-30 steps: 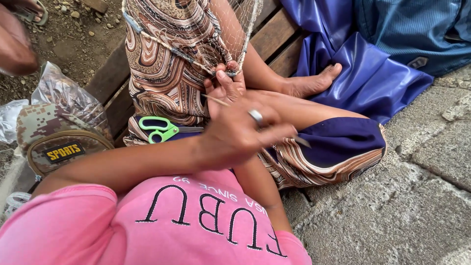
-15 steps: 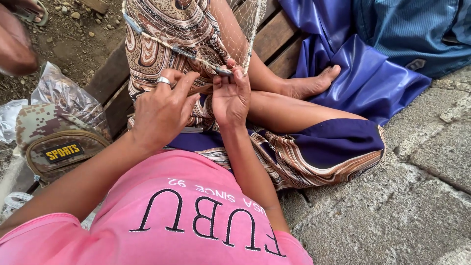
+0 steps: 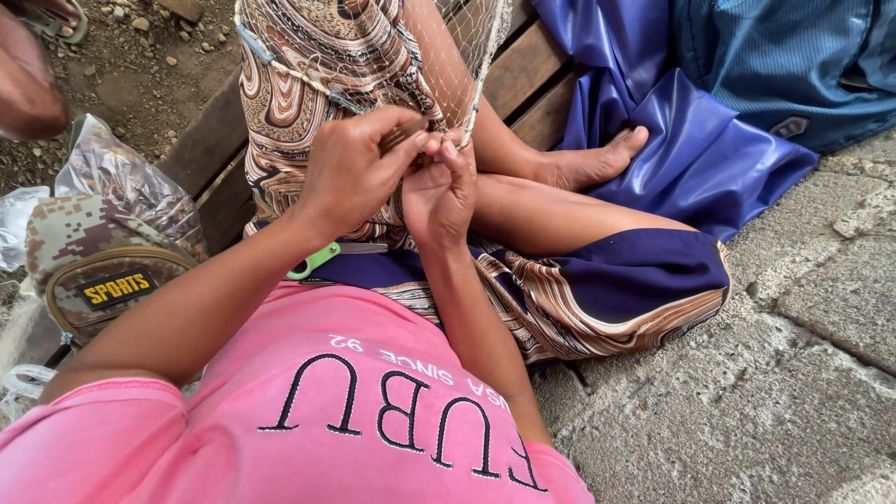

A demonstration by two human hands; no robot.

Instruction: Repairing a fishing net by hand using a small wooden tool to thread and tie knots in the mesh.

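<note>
A fine pale fishing net (image 3: 373, 47) hangs over my raised knee, which is covered by brown patterned cloth (image 3: 299, 84). My left hand (image 3: 350, 173) is closed around a thin brown netting needle (image 3: 399, 137), its tip at the net's corded edge (image 3: 474, 93). My right hand (image 3: 439, 196) sits right beside the left one, fingers up and pinching the net's mesh by that cord. The two hands touch. Green-handled scissors (image 3: 315, 260) lie on my lap just under my left wrist.
My bare foot (image 3: 588, 163) rests on wooden bench planks (image 3: 523, 79) next to a blue tarp (image 3: 691, 140). A camouflage pouch (image 3: 93, 271) and a plastic bag (image 3: 112, 168) lie at left. Stone paving (image 3: 793, 373) is at right. Part of another person (image 3: 23, 79) shows top left.
My left hand rose from over my lap to the net, uncovering the scissors. Both hands now meet higher up at the net's corded edge.
</note>
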